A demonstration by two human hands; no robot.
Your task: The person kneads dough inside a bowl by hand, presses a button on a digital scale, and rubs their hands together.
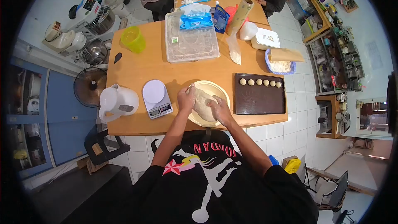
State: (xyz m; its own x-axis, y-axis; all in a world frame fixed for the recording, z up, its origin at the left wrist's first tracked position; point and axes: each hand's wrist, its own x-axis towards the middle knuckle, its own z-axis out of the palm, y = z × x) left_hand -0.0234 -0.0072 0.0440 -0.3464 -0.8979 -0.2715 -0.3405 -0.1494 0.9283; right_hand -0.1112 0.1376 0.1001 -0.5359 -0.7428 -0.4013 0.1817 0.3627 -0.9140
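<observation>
Pale dough (202,104) sits in the cream bowl (227,95) at the table's front edge, as I see it from the head camera. The left hand (187,98) and right hand (220,111) both grip it, one on each side. Just left of the bowl I see a white scale (155,93), then a white jug (123,101). To the right, a dark tray (260,99) holds six small dough balls (259,82) in a row.

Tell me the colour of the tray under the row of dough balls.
Dark brown; the tray shows in the head view.
</observation>
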